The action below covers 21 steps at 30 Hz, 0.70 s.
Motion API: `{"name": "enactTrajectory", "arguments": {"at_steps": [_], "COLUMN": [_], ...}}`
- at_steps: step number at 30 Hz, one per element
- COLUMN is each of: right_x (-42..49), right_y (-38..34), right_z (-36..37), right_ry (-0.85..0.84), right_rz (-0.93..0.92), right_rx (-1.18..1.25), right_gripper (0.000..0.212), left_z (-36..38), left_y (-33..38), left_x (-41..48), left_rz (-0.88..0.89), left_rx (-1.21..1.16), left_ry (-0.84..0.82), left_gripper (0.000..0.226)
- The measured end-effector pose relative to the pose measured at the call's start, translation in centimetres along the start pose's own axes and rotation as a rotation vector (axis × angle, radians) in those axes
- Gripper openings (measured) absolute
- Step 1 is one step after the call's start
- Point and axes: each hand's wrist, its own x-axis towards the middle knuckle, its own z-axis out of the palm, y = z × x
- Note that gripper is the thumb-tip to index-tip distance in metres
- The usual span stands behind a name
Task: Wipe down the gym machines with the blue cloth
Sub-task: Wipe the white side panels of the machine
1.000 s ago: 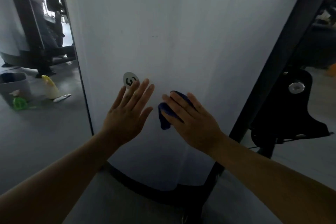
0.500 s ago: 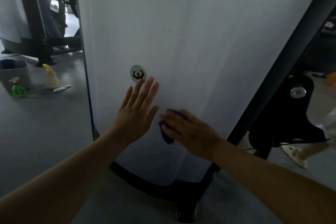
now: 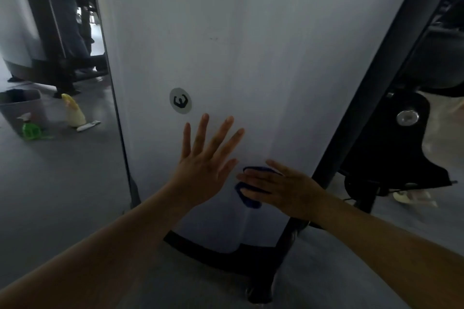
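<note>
White curved plastic machine panel (image 3: 251, 57), upright, fills the view. Landmark: round grey sticker (image 3: 180, 100) on its lower half.

- Left hand (image 3: 203, 170): just below the sticker, palm flat on the panel, fingers (image 3: 204, 130) straight and spread. Holds nothing.
- Right hand (image 3: 283, 190): below and right of the sticker, fingers straight and close together, pressing the small bunched blue cloth (image 3: 247, 198) against the panel. Only the cloth's left edge shows past the fingertips.
- Black metal frame post (image 3: 376, 70): runs diagonally, well right of the sticker, close to the right wrist.
- Green spray bottle (image 3: 30, 128) and grey bin (image 3: 20, 105): on the floor, far left of the sticker.

Risks, as I judge them:
- Cloth is pinned by flat pressure only; a fast stroke could let it slip out and drop.
- A bare left palm may leave prints on wiped surface.
- A rightward stroke could knock the knuckles on the post.
- A cloth edge might catch and lift the sticker's rim.

Markings: the sticker carries a black flexing-arms emblem. No letters or brand name legible.
</note>
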Motion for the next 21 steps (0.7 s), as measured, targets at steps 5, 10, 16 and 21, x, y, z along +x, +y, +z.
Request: {"name": "enactTrajectory", "arguments": {"at_steps": [5, 10, 16, 21], "right_x": [0.2, -3.6, -4.8, -6.5], "right_y": [3.7, 0.2, 3.5, -1.3], "right_z": [-3.5, -0.1, -1.7, 2.1], "right_ry": [0.104, -0.037, 0.099, 0.137], "right_rz": [0.335, 0.126, 0.326, 0.412], "right_rx": [-0.055, -0.065, -0.101, -0.019], "right_gripper": [0.080, 0.085, 0.071, 0.080], "left_z": [-0.1, 0.7, 1.5, 2.1], "left_y": [1.1, 2.6, 2.9, 2.9], "left_x": [1.6, 1.8, 1.8, 1.7], "left_rz": [0.002, -0.027, -0.005, -0.016], "left_rx": [0.012, 0.013, 0.068, 0.062], "left_ry": [0.011, -0.032, -0.040, -0.046], "left_gripper": [0.072, 0.070, 0.080, 0.081]}}
